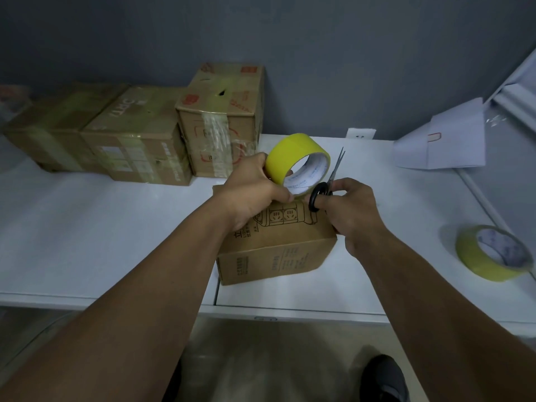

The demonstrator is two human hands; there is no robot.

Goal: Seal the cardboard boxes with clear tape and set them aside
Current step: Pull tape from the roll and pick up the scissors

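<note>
Left hand (252, 188) grips tape roll (298, 163) above centre-frame box (275, 245); right hand (352, 211) fingers hold scissors (326, 184). Keep tape taut, cut close to the box.

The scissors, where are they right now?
In the head view, the black-handled scissors are in the right hand, blades pointing away, just right of the yellow tape roll held by the left hand above the cardboard box.
</note>
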